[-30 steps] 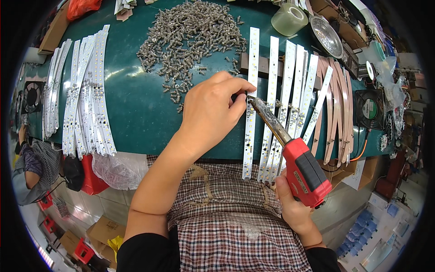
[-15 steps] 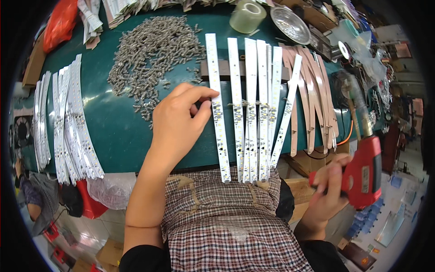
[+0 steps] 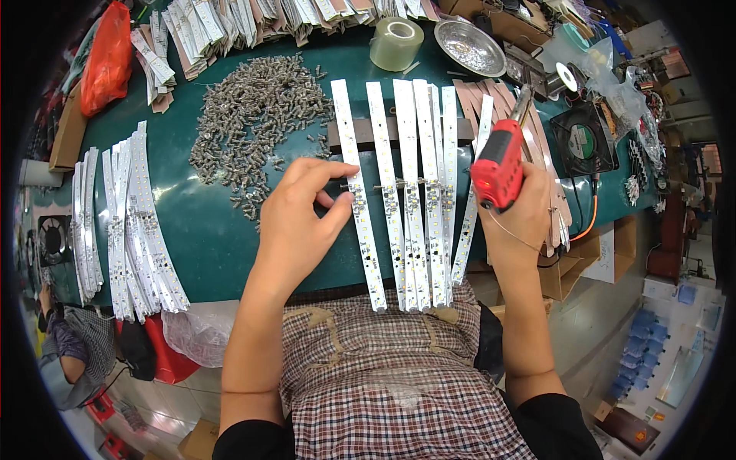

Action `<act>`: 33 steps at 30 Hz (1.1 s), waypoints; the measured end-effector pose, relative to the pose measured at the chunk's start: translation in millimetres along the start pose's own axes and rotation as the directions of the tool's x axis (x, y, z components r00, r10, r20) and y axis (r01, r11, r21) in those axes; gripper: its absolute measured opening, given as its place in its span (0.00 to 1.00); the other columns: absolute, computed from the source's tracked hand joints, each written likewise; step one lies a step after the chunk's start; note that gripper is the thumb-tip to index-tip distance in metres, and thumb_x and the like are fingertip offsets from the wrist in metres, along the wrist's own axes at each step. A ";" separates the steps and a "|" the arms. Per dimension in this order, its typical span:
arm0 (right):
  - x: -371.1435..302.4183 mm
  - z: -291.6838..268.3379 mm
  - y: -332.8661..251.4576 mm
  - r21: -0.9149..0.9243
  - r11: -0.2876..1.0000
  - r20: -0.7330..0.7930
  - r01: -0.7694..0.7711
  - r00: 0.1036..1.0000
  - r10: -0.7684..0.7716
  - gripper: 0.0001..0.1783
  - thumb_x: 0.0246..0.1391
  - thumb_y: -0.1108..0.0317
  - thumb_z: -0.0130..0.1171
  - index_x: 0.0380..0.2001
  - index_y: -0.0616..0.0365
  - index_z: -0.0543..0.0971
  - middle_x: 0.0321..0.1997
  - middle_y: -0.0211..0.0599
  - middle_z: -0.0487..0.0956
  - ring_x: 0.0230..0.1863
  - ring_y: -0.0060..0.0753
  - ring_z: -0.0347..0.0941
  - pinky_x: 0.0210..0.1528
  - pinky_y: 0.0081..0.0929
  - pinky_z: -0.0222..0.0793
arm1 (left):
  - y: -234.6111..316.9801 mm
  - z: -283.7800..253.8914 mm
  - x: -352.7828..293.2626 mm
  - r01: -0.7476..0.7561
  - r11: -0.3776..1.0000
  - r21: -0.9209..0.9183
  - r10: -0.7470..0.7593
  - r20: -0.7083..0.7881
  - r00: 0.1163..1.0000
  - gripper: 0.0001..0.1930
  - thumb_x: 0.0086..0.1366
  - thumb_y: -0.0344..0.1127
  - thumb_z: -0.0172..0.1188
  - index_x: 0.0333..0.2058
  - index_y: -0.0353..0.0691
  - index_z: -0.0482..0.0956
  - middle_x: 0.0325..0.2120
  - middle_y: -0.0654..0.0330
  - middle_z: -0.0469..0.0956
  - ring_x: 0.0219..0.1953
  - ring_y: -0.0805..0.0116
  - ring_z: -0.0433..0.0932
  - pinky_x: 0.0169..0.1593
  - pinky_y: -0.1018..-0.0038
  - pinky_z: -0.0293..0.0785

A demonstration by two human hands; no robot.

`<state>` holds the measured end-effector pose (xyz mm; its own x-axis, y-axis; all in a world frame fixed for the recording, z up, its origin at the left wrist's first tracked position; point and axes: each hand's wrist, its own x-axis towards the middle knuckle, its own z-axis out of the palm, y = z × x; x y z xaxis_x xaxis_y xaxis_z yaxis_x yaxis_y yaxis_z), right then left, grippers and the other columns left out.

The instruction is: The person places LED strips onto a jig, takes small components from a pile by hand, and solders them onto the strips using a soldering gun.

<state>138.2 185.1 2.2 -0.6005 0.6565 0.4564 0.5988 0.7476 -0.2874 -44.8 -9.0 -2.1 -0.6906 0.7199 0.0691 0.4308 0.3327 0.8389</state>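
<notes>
My left hand (image 3: 295,215) is closed in a loose pinch at the left edge of the leftmost white LED strip (image 3: 359,222). A small dark component (image 3: 343,186) shows between thumb and forefinger, partly hidden by them. My right hand (image 3: 517,218) is wrapped around the grip of a red-and-black soldering gun (image 3: 497,169), its metal tip slanting up and away. The gun is over the rightmost of the white strips, apart from the leftmost one. Several more white LED strips (image 3: 412,230) lie alongside, small components at their middles, far ends across a dark bar (image 3: 383,132).
Beyond my left hand spreads a heap of small metal parts (image 3: 253,123). Stacked LED strips (image 3: 130,230) lie at left. A tape roll (image 3: 396,46), metal dish (image 3: 469,47), solder spool (image 3: 566,77) and black fan (image 3: 584,142) stand far right. Pinkish strips (image 3: 548,165) lie beside the gun.
My right hand has swung the soldering gun in from the right, up over the table toward the white strips. The left hand keeps at the leftmost strip, now slightly lower along it. The view has shifted slightly.
</notes>
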 end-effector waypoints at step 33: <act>7.6 4.0 -38.0 0.410 0.875 0.137 -0.258 0.966 0.220 0.33 0.39 0.71 0.73 0.48 0.63 0.67 0.44 0.44 0.70 0.43 0.47 0.72 0.45 0.38 0.68 | 19.4 31.4 5.2 0.076 0.918 -0.388 -0.022 0.141 0.990 0.28 0.53 0.18 0.67 0.55 0.36 0.73 0.51 0.56 0.68 0.32 0.73 0.82 0.33 0.80 0.78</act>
<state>108.7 162.0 13.2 -0.5208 0.8125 0.2620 0.4612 0.5261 -0.7145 -21.8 20.3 -2.4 -0.6114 0.7909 -0.0265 0.1175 0.1239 0.9853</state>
